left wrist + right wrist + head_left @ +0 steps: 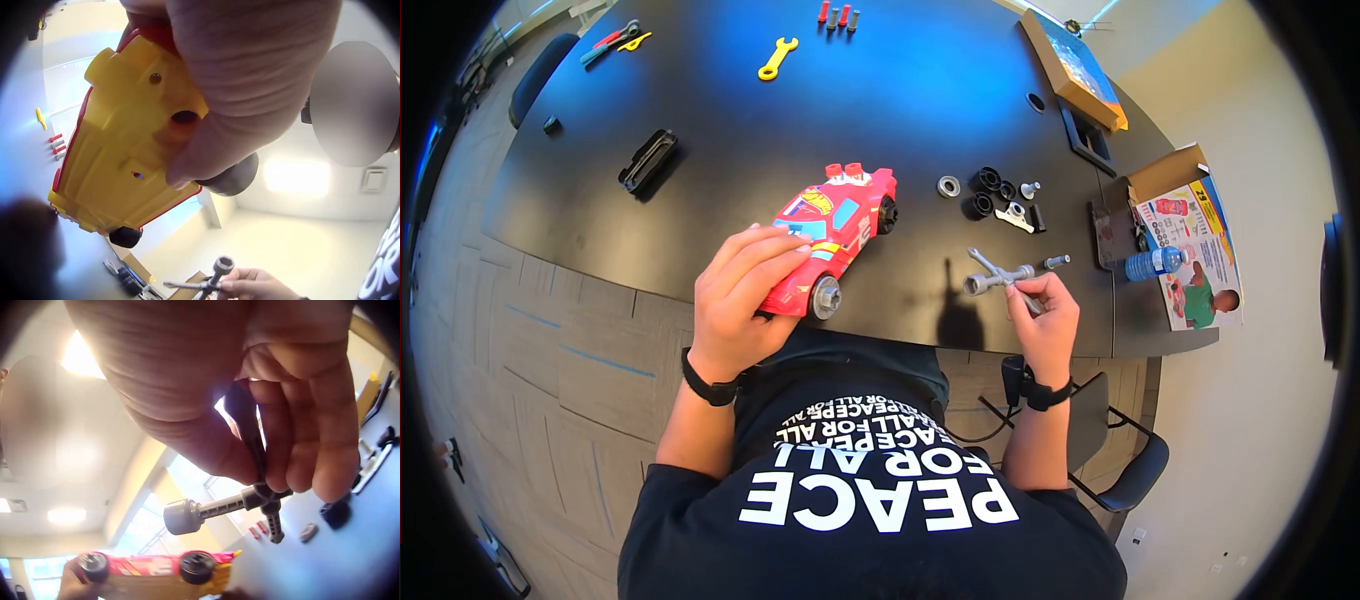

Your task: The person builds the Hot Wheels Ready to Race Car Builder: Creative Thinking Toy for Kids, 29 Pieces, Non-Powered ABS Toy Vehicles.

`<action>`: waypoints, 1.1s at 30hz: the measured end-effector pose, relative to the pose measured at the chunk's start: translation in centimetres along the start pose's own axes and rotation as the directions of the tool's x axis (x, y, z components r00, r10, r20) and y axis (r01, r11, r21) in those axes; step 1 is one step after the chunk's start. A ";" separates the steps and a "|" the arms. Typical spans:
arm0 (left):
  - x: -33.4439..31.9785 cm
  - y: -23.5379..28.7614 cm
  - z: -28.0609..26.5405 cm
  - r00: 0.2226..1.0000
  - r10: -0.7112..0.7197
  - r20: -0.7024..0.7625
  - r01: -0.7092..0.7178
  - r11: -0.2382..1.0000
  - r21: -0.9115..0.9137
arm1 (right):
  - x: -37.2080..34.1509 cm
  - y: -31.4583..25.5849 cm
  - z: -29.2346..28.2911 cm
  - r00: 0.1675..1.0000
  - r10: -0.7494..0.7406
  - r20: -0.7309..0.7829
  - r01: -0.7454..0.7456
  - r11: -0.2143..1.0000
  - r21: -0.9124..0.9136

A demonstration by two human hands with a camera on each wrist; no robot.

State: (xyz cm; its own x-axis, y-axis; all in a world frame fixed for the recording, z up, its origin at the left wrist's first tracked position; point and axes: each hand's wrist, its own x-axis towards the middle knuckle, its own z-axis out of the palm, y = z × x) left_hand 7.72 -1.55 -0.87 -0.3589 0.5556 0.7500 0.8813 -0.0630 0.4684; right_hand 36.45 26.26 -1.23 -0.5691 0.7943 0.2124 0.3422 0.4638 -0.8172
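My left hand (745, 285) grips the near end of a red toy car (850, 215), which it holds over the table's front edge. The left wrist view shows the car's yellow underside (106, 150), with the thumb pressed against it. A grey hub shows on the car's near wheel (826, 297). To the right, my right hand (1045, 325) pinches a grey four-way toy lug wrench (997, 280) by one arm, above the table and apart from the car. In the right wrist view a wide socket (182, 517) ends one arm of the wrench.
Black wheels (988, 179), a grey ring (948, 186) and a grey bolt (1056, 262) lie on the right. A water bottle (1152, 264) and a printed box (1203, 250) are beyond them. Farther back are a yellow wrench (778, 60) and upright bolts (833, 17); a black part (648, 162) lies left.
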 end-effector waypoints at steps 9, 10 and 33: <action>-0.2 -0.9 -0.1 1.000 0.009 -0.003 -0.009 1.000 -0.004 | -0.6 4.7 0.7 0.980 -0.128 -0.149 0.096 0.973 -0.210; -0.2 -0.9 0.0 1.000 0.011 0.000 -0.011 1.000 -0.006 | -0.6 4.6 0.8 0.981 -0.128 -0.149 0.095 0.973 -0.209; -1.4 0.4 -1.9 0.984 -0.035 0.177 0.134 0.799 -0.587 | 0.7 -2.4 3.7 0.686 -0.322 0.653 -0.177 0.797 0.578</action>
State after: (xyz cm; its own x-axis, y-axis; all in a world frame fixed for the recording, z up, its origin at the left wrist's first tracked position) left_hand 8.03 -3.92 -0.83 -0.3291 0.6955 0.6387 0.4755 -0.4623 0.7484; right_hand 32.42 24.29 -1.16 -0.9885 0.1392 0.0585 -0.0588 0.0022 -0.9983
